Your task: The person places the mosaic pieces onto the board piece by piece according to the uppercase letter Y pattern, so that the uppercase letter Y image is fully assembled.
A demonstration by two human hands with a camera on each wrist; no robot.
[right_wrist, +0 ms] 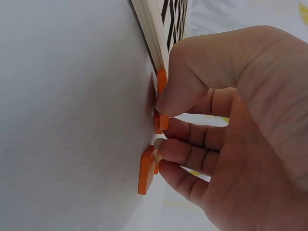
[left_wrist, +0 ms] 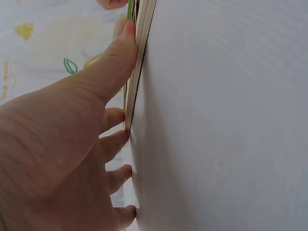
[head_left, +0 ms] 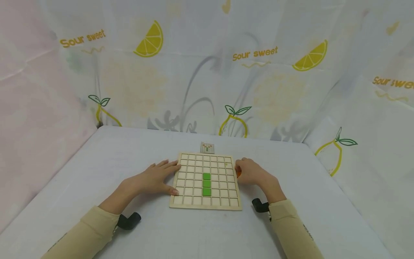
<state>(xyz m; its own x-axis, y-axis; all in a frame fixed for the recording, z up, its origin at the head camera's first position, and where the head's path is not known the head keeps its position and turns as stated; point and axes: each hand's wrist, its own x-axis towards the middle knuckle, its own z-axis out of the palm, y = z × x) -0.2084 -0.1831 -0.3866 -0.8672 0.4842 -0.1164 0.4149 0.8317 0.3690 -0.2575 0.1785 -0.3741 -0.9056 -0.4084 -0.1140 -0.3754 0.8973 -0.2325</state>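
Observation:
A wooden grid board (head_left: 192, 191) lies flat on the white table, with a column of three green square tiles (head_left: 206, 183) in its middle cells. Spread along the board's left edge, my left hand (head_left: 155, 180) has its thumb and fingertips at the rim. Just off the right edge, my right hand (head_left: 254, 173) pinches an orange tile (right_wrist: 163, 121) between thumb and fingers, close over the tabletop. More orange tiles (right_wrist: 145, 172) lie by its curled lower fingers in the right wrist view; the hand mostly hides them from the head view.
A small card with a coloured grid pattern (head_left: 207, 148) lies just behind the board. The white table (head_left: 129, 151) backs onto a hanging cloth (head_left: 194, 79) printed with lemons. A black wrist mount (head_left: 129, 221) sticks out beside the left sleeve, another (head_left: 260, 205) beside the right.

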